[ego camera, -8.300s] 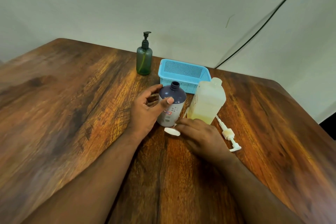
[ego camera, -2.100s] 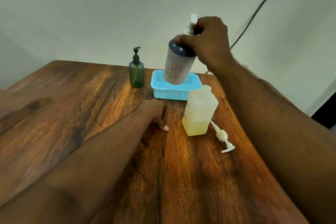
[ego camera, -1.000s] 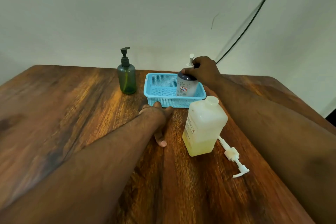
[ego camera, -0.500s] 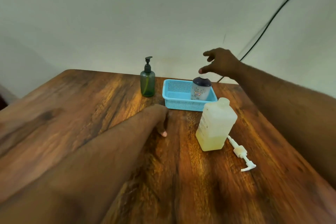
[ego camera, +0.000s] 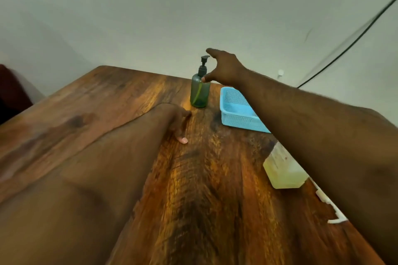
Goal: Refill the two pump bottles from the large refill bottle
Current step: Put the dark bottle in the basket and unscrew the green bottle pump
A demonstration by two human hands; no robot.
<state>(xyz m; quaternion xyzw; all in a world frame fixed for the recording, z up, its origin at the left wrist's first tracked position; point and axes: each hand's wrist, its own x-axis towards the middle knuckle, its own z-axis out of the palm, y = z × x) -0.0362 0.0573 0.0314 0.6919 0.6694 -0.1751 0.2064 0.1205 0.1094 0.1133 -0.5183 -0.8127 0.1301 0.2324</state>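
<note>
A green pump bottle (ego camera: 199,90) with a dark pump head stands upright near the table's far edge. My right hand (ego camera: 224,66) hovers spread just right of its pump, thumb near the bottle's shoulder, holding nothing. My left hand (ego camera: 177,122) rests on the table in front of the green bottle, fingers loose. The large translucent refill bottle (ego camera: 284,170) with yellowish liquid stands at the right, mostly hidden behind my right forearm. The grey pump bottle in the blue basket (ego camera: 239,114) is hidden by that arm.
A loose white pump (ego camera: 331,208) lies on the wooden table (ego camera: 204,200) at the right, near the refill bottle. A black cable (ego camera: 353,41) runs down the wall behind. A dark red object sits at the far left edge.
My right hand has left the grey bottle in the basket and swung left to the green bottle's pump. The camera turned left and leaned closer. My left hand stayed put.
</note>
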